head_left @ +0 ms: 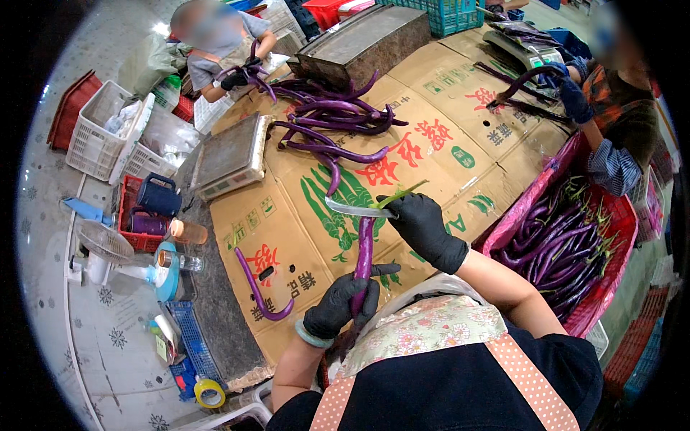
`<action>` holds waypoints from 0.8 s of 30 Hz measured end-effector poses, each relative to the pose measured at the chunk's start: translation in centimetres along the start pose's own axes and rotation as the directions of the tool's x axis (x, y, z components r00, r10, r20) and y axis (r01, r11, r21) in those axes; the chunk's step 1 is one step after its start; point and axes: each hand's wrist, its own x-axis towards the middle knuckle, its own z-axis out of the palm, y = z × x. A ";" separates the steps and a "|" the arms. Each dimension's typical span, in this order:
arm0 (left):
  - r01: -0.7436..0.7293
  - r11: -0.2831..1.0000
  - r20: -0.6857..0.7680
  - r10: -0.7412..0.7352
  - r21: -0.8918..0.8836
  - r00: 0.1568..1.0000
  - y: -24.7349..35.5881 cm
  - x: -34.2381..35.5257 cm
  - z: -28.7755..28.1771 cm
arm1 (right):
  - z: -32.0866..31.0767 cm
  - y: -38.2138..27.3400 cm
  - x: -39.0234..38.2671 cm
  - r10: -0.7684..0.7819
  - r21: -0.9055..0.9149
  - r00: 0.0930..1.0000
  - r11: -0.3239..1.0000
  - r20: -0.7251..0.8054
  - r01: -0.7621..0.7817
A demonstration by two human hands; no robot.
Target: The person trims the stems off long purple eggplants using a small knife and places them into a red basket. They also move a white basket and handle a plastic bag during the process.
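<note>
My left hand (335,304), in a black glove, is wrapped round a long purple eggplant (364,251) that stands up from the fist over the cardboard. A knife (358,210) with a curved silver blade is in my black-gloved right hand (431,233). Its blade crosses the eggplant's far end. Beside the right fingers a green stem end (404,192) sticks out; whether the hand grips it I cannot tell. One short, bent eggplant (259,287) lies on the cardboard to the left. Farther off, a heap of long eggplants (338,118) rests on the cardboard.
Flattened cardboard (460,179) covers the table. A pink-lined crate (619,269) full of eggplants stands at my right. A flat scale (230,154) sits on the left, a metal block (363,43) at the back. Two co-workers handle eggplants across the table. A small fan (104,243) stands left.
</note>
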 end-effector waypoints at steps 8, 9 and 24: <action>0.089 0.986 -0.091 -0.102 -0.142 0.991 -0.6 -1.7 -0.1 | 4.8 8.5 -3.5 0.161 0.154 0.985 0.974 0.055 -0.168; 0.109 0.989 -0.091 -0.117 -0.097 0.989 0.3 -2.6 0.2 | 4.9 10.6 -4.5 0.287 0.223 0.956 0.929 0.065 -0.295; -0.491 0.860 -0.409 0.402 -0.137 0.819 11.3 13.8 -17.1 | 4.0 9.9 -9.1 0.279 0.034 0.885 0.949 0.373 -0.314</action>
